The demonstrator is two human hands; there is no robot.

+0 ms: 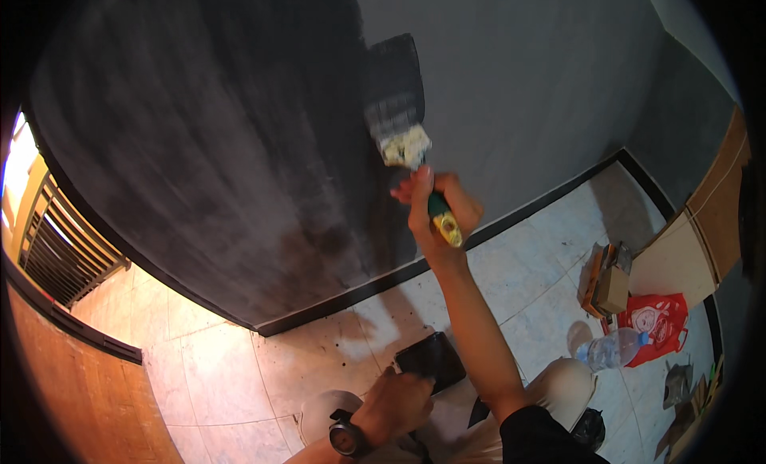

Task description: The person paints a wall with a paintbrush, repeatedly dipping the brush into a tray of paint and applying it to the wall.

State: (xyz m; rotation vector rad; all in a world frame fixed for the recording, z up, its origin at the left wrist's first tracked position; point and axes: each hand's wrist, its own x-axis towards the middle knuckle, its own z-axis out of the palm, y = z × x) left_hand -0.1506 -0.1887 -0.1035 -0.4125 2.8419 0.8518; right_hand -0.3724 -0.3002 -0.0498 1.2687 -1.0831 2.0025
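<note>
My right hand (446, 209) grips a paintbrush (447, 224) by its green and yellow handle. The brush head, crusted with pale dried paint (407, 147), meets the wall at the lower end of a fresh dark stroke (395, 75). Left of that stroke the wall is coated in dark paint (239, 135); to the right it is a lighter grey (538, 93). Low before me, my left hand (395, 404), with a watch (346, 437) at the wrist, holds the near edge of a black tray (437, 359). Its fingertips are partly hidden, and the tray's contents are too dark to make out.
A dark baseboard (359, 293) runs between wall and tiled floor (203, 380). At right lie a plastic bottle (610, 349), a red bag (664, 320) and small boxes (610, 284), near leaning boards (676, 254). At left are a wooden door (84, 380) and a slatted metal gate (72, 242).
</note>
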